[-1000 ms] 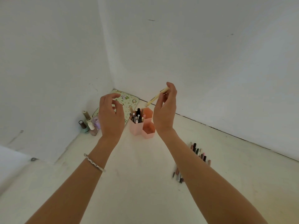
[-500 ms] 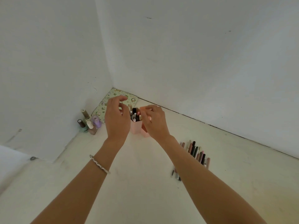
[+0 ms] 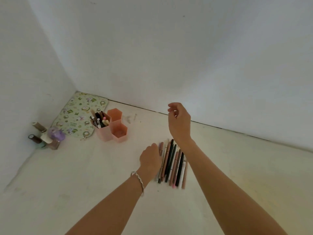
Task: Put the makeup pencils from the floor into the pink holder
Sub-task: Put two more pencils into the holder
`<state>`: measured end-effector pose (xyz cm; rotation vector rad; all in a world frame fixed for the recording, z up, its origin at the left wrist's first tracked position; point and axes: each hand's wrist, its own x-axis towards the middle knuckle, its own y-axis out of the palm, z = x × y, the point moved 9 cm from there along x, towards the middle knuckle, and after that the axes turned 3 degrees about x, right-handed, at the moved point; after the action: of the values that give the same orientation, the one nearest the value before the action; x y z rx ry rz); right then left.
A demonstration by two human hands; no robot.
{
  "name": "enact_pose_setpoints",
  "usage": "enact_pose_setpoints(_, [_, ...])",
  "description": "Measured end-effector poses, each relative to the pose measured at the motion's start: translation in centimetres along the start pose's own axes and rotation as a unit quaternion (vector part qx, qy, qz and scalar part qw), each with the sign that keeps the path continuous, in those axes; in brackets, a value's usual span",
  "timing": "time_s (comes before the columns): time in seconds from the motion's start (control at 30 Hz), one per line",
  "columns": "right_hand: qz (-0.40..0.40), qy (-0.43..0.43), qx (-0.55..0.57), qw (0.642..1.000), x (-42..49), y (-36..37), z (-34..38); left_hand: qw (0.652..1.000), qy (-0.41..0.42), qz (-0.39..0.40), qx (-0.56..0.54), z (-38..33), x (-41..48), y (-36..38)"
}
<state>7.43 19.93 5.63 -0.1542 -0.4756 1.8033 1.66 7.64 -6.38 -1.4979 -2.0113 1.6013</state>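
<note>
- The left hand (image 3: 150,158) lay knuckles-up at the left edge of the pencils (image 3: 173,164) on the floor (image 3: 84,175). Its fingers were hidden, so any hold could not be told.
- The right hand (image 3: 179,122) hung above the row, loosely curled and empty.
- The pink holder (image 3: 121,138) stood well apart to the left, with more pencils upright in one cup.
- A floral mat (image 3: 77,114) and small bottles (image 3: 45,137) sat by the wall.

soft even daylight, faint shadows, wide-angle bending at edges
</note>
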Motion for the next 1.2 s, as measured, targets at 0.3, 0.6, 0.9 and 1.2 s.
enact_pose_setpoints(0.3, [0.024, 0.023, -0.053, 0.998, -0.3, -0.4, -4.3, 0.996, -0.030, -0.006, -0.079, 0.2, 1.4, -0.9])
enact_pose_setpoints(0.6, [0.272, 0.066, -0.415, 0.866, -4.5, 8.0, -9.7, 0.922, 0.119, -0.222, -0.296, 0.2, 0.6, -14.5])
enact_pose_setpoints(0.9, [0.058, -0.051, -0.178, 0.981, -0.3, 6.6, 0.3, 0.895, 0.152, -0.315, -0.278, 2.6, 0.7, -21.4])
enact_pose_setpoints(1.2, [-0.056, -0.158, -0.004, 0.986, 0.4, 3.8, 7.6, 0.928, 0.090, -0.345, -0.107, 7.4, 3.7, -25.5])
